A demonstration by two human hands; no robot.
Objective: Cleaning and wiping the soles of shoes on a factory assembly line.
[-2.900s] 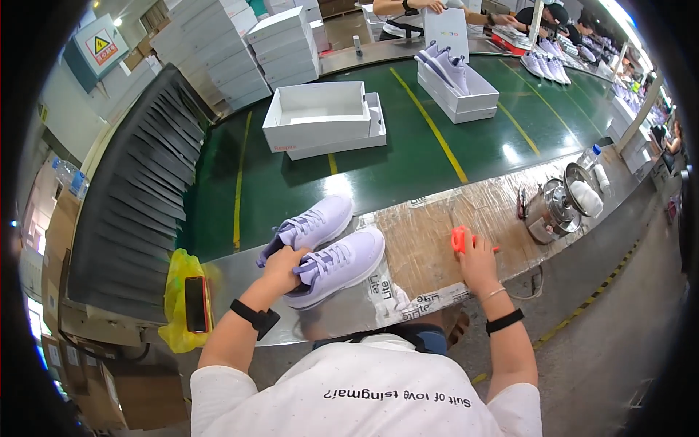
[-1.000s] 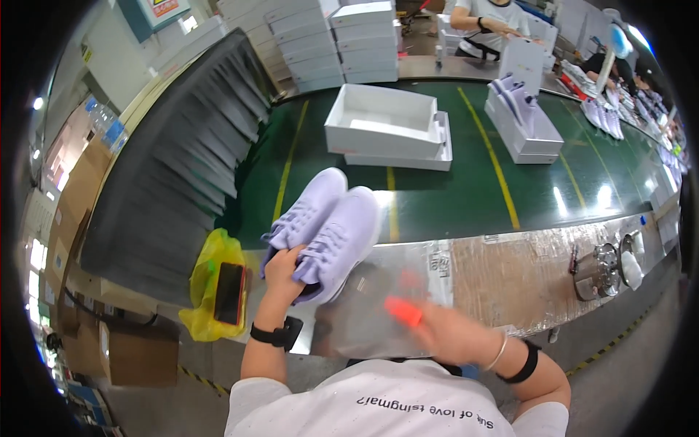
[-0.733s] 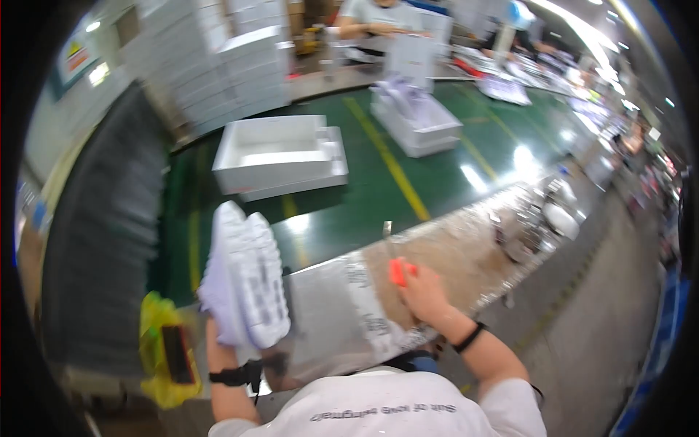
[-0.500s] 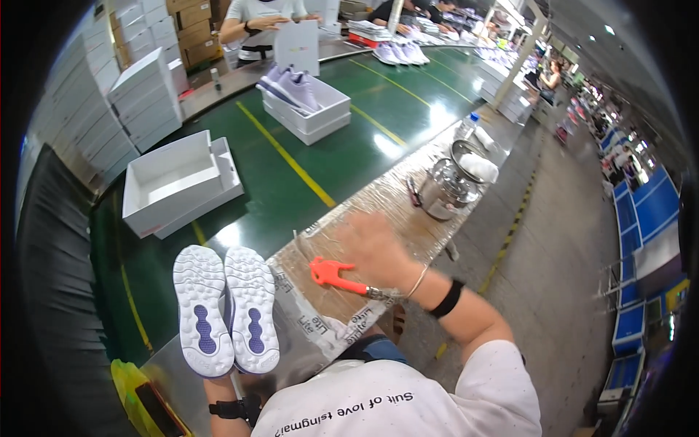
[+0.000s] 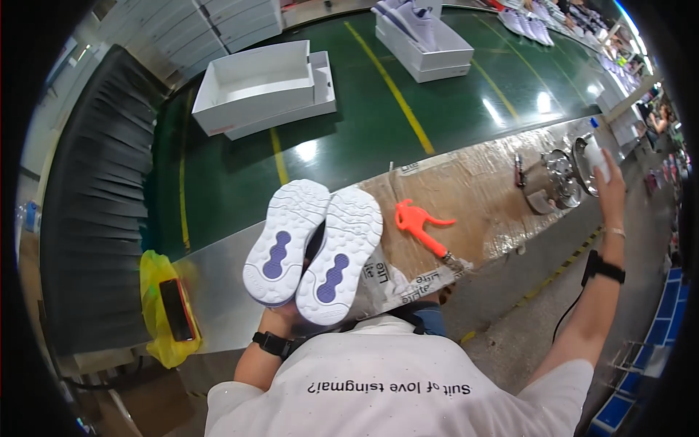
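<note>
A pair of white sneakers, soles toward me with purple inserts, is held up by my left hand (image 5: 285, 315). The left shoe (image 5: 287, 244) leans against the right shoe (image 5: 341, 251); they hide most of that hand's fingers, which are closed around the heel end. Far out to the right, my right hand (image 5: 611, 186) is closed on a white cloth wad (image 5: 597, 159) beside a round metal dish (image 5: 582, 166). Next to the dish stands a metal pot (image 5: 546, 186). An orange air blow gun (image 5: 419, 220) lies on the cardboard-covered bench between my hands.
Beyond the bench runs a green conveyor (image 5: 349, 138) with an open white shoebox (image 5: 255, 95) and another box (image 5: 433, 62) holding sneakers. A yellow bag (image 5: 154, 309) with a phone (image 5: 177, 309) hangs at the left. Dark pliers (image 5: 518, 170) lie near the pot.
My right hand has gone from above the blow gun out to the cloth by the metal dish. The view has swung left and down; the sneakers remain in my left hand.
</note>
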